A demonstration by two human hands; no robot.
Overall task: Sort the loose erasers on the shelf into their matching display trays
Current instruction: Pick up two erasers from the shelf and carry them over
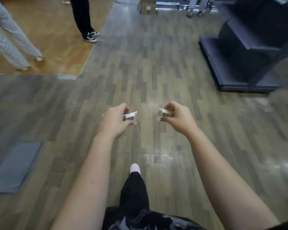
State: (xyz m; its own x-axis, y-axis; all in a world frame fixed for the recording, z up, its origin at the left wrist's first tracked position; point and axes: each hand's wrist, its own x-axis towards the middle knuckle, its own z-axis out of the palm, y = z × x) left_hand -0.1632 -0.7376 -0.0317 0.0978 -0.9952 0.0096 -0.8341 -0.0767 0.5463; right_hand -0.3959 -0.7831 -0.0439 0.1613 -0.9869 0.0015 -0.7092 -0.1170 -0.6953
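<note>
Two small wrapped erasers, both held in the air over the floor at approx mid-frame, well apart from any shelf. Left eraser (130,117): white w/ a pale yellowish end, pinched betw. thumb and curled fingers of the left hand (116,121). Right eraser (165,114): white label w/ dark print too blurred to read, pinched by the curled fingertips of the right hand (179,119). The erasers face each other across a gap, not touching. Both forearms are bare and reach fwd from the bottom edge.

Under the hands is a grey-brown wood-pattern floor (156,72). Betw. the forearms is the person's own leg in black trousers (134,191), w/ a pale shoe (135,168) pointing fwd.

Upper R: dark blue-grey shelf unit (239,63) w/ stepped tiers, base on the floor. Bare floor lies betw. it and the hands. Lower L: flat grey mat (17,166) on the floor.

Upper L: an orange-brown floor section (56,39) w/ two other people. One wears light knit trousers (10,39), the other black trousers and black-and-white sneakers (91,36).

Top edge, blurred: a cardboard box (148,7) and metal frame legs (198,7).
</note>
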